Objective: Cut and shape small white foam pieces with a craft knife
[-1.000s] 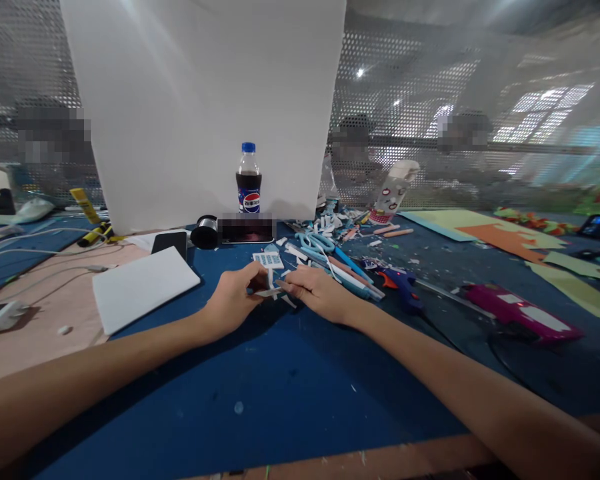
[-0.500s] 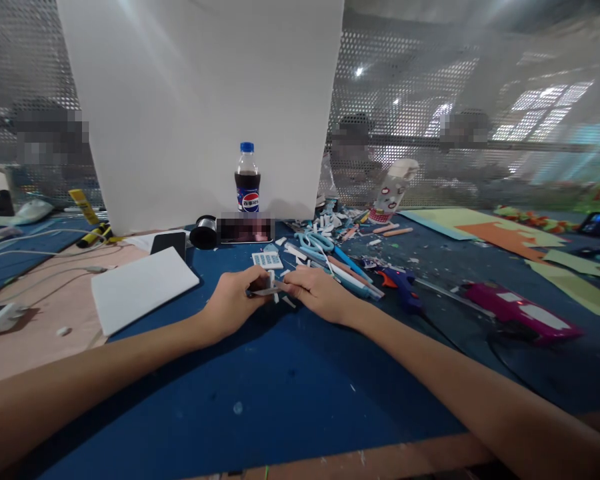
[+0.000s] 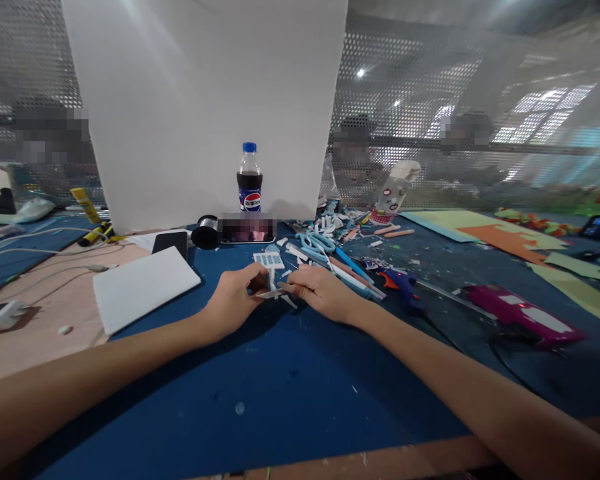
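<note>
My left hand (image 3: 233, 297) is closed in a pinch on a thin pale piece (image 3: 269, 294), whose exact kind I cannot make out. Facing it, my right hand (image 3: 323, 295) has its fingers pressed together on a small flat greyish strip (image 3: 284, 287). The two pieces nearly meet or touch; which of these I cannot tell. Just beyond my fingers lies a white card with blue marks (image 3: 269, 261). Light-blue scissors (image 3: 316, 244) and several pens rest beyond my right hand. Small white scraps (image 3: 289, 302) lie between and below the hands.
A cola bottle (image 3: 249, 180) stands behind a propped phone (image 3: 247, 230), with a spool (image 3: 205, 233) beside it. White board (image 3: 145, 287) lies left. Rightward are a blue glue gun (image 3: 404, 288), a magenta tool (image 3: 523, 313), coloured paper (image 3: 500, 240) and a tilted cup (image 3: 395, 190).
Both hands stay in nearly the same place. The thin piece in my left fingers has turned slightly, and its pale face shows more. The view has shifted a little.
</note>
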Motion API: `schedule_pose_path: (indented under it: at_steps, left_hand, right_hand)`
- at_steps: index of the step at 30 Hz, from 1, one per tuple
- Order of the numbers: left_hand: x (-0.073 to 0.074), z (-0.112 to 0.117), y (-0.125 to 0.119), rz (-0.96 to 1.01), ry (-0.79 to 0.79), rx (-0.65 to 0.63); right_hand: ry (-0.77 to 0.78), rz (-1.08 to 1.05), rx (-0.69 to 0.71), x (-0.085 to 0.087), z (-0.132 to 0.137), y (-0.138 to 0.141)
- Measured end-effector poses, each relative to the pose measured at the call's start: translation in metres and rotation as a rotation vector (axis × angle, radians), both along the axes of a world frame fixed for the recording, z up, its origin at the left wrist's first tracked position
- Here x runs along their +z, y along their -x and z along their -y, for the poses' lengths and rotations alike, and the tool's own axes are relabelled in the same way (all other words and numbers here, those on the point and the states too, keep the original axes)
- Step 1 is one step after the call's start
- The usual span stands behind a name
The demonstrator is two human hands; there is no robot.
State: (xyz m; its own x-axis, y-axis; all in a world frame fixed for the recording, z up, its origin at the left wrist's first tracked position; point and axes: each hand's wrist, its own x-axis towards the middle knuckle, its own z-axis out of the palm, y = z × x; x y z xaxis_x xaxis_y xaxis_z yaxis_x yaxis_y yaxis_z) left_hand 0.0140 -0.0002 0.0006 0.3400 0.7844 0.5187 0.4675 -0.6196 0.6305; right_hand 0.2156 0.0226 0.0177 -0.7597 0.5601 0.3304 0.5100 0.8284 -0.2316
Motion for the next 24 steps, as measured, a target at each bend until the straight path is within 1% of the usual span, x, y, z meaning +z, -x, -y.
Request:
schedule_pose_path:
  at_steps: [5,12,18,21,24]
  left_hand:
    - [-0.001,-0.001,0.000,-0.002,-0.007,-0.003]
    - [-0.002,-0.002,0.000,-0.041,-0.026,0.035]
    - [-0.003,-0.003,0.000,-0.090,-0.041,0.042]
    - [-0.001,-0.002,-0.002,-0.114,-0.029,0.050]
    - [0.001,-0.001,-0.003,-0.100,0.008,0.053]
  right_hand:
    - [-0.006,0.011,-0.016,-0.003,-0.001,0.000]
    - [-0.017,-0.003,-0.044,-0.005,0.001,0.003]
    - [-0.067,0.008,-0.079,-0.009,0.002,0.006]
    - [-0.068,-0.039,-0.077,-0.011,0.001,0.006]
    - [-0.018,-0.125,-0.071,-0.009,0.003,0.005]
